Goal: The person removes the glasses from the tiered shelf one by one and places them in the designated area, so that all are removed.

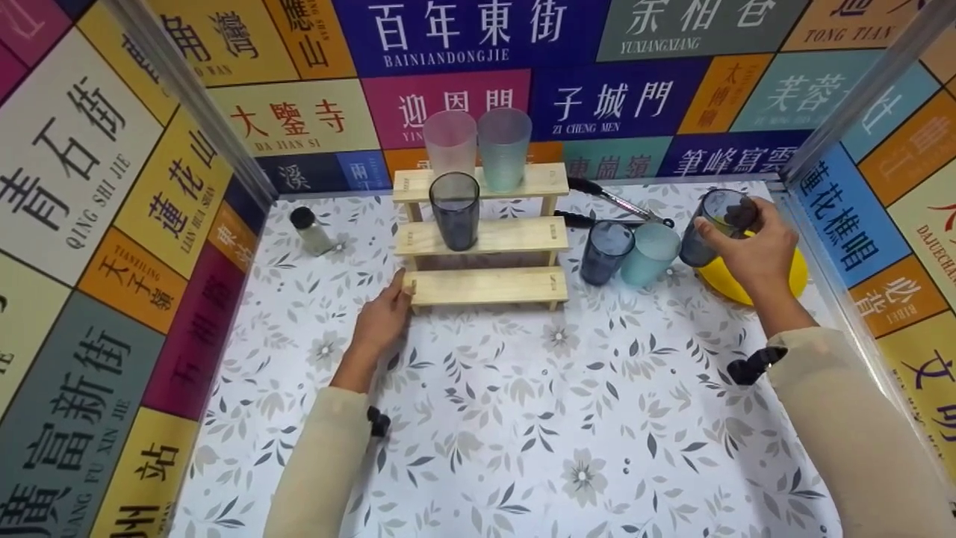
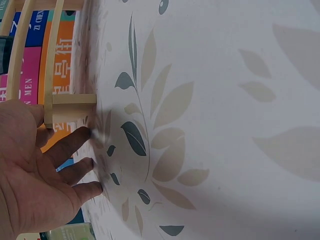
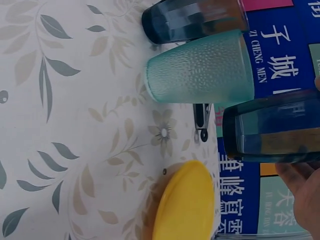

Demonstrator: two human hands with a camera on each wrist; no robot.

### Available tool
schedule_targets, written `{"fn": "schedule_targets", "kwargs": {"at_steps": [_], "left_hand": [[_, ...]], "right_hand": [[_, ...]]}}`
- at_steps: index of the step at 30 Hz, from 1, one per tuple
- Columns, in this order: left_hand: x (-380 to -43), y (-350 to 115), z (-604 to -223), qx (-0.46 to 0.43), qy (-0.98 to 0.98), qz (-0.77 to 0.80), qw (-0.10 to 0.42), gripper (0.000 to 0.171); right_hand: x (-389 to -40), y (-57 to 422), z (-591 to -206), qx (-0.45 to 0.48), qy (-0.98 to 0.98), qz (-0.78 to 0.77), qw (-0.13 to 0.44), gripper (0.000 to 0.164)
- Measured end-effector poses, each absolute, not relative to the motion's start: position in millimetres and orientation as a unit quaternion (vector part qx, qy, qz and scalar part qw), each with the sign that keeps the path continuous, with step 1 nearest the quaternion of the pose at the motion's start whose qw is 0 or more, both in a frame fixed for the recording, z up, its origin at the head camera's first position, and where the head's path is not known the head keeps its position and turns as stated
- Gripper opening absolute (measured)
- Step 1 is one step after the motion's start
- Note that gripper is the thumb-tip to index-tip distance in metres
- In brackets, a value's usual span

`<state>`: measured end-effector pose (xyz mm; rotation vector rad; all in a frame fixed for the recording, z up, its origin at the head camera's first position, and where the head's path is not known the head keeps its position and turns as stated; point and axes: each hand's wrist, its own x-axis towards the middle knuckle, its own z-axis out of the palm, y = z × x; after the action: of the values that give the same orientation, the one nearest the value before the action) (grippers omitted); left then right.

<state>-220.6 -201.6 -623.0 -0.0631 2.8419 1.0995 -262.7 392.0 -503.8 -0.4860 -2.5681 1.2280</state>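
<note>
My right hand (image 1: 762,250) grips a dark blue cup (image 1: 700,243) near its rim, thumb on the near side. The cup leans slightly, and in the right wrist view its base (image 3: 231,132) hangs above the table level. At the left end of the three-step wooden rack (image 1: 485,288), my left hand (image 1: 383,321) pinches the lowest shelf's end between thumb and forefinger; the other fingers (image 2: 70,145) stretch out beside it. A dark grey cup (image 1: 454,213) stands on the middle step. On the top step are a pink cup (image 1: 450,142) and a pale blue-green cup (image 1: 504,153).
Right of the rack stand another dark blue cup (image 1: 606,254) and a teal cup (image 1: 650,255), with black-handled tongs (image 1: 627,205) behind them. A yellow plate (image 1: 795,276) lies under the right hand. A small black-capped bottle (image 1: 312,233) is at left. Printed panels enclose the table.
</note>
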Motion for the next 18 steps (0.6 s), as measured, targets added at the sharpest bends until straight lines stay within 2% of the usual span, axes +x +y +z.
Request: {"fn": "schedule_targets", "kwargs": {"at_steps": [6, 7, 18], "left_hand": [[-221, -201, -624, -0.013, 0.931, 0.362, 0.046, 0.066], [-216, -196, -613, -0.024, 0.934, 0.354, 0.051, 0.063], [-217, -196, -611, -0.033, 0.934, 0.351, 0.054, 0.062]], "right_hand": [[-263, 393, -513, -0.184, -0.882, 0.425, 0.088, 0.097], [-263, 393, -514, -0.184, -0.882, 0.425, 0.086, 0.098], [-262, 397, -531, -0.175, -0.882, 0.429, 0.087, 0.099]]}}
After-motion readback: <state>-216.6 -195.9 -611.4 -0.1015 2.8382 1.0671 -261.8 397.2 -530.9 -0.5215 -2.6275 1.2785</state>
